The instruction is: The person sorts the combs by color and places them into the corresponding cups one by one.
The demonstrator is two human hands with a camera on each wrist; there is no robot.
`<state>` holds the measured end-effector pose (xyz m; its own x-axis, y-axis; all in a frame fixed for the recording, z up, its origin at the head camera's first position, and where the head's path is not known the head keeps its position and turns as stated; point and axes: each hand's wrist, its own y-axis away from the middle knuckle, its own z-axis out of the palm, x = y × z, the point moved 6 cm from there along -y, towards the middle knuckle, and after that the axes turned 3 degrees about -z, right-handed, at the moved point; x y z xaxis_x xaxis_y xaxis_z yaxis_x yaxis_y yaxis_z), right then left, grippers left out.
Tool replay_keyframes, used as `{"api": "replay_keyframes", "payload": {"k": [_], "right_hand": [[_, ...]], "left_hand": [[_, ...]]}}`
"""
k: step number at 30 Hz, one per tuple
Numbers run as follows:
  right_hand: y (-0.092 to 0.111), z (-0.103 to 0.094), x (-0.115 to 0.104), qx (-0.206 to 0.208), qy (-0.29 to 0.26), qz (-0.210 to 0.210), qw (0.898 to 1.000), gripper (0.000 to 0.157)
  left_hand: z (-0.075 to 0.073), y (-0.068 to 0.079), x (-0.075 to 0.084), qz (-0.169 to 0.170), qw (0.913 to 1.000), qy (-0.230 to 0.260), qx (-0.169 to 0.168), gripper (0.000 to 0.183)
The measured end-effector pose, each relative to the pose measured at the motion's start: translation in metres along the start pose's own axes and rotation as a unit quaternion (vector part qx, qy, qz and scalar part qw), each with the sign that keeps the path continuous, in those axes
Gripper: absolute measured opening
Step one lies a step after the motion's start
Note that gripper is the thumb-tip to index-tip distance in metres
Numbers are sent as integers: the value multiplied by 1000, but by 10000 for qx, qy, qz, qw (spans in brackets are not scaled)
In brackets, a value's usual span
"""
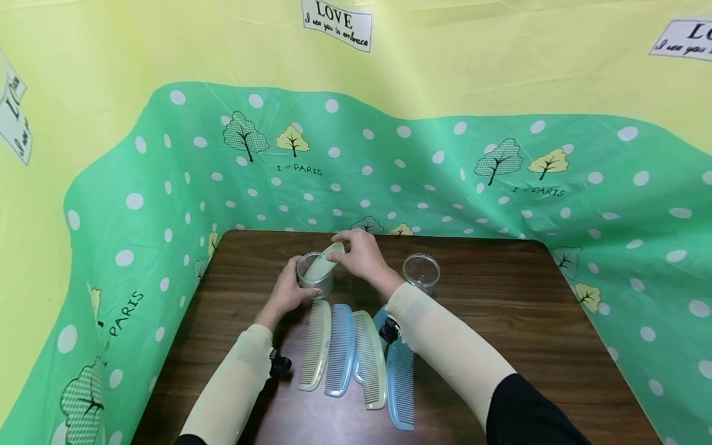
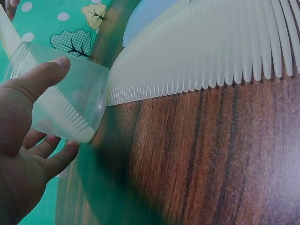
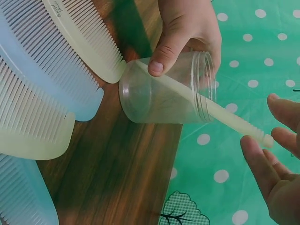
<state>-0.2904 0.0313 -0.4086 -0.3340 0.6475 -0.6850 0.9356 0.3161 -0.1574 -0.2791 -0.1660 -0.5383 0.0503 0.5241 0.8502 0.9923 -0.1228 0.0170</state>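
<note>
My left hand (image 1: 285, 289) grips a clear plastic jar (image 3: 161, 110) near the table's far edge, thumb on one side and fingers on the other. Inside that jar a pale yellow-green comb (image 1: 321, 266) leans at a slant, its upper end sticking out past the rim. The fingers of my right hand (image 1: 364, 255) pinch this upper end. In the left wrist view, the comb's teeth show through the jar wall, and its lower end lies at the jar's bottom.
Several combs lie side by side in front of the jar, among them a yellow-green comb (image 1: 316, 346) and a blue comb (image 1: 340, 351). A second clear jar (image 1: 421, 272) stands right of my right hand. Patterned green-yellow cloth (image 1: 389, 167) hangs behind the brown table (image 1: 500, 309).
</note>
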Motion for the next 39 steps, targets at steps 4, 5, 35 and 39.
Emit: {"api": "replay_keyframes", "payload": {"k": [4, 5, 35, 39], "right_hand": [[5, -5, -2, 33, -2, -45, 10000, 40], [6, -6, -3, 31, 8, -56, 10000, 41], [52, -21, 16, 80, -48, -102, 9999, 33], [58, -17, 18, 33, -36, -151, 9999, 35]], "left_hand": [[0, 1, 0, -37, 10000, 43, 16, 93], [0, 1, 0, -43, 10000, 51, 17, 93], [0, 4, 5, -109, 9999, -10, 91, 93], [0, 4, 3, -73, 9999, -11, 117, 92]]}}
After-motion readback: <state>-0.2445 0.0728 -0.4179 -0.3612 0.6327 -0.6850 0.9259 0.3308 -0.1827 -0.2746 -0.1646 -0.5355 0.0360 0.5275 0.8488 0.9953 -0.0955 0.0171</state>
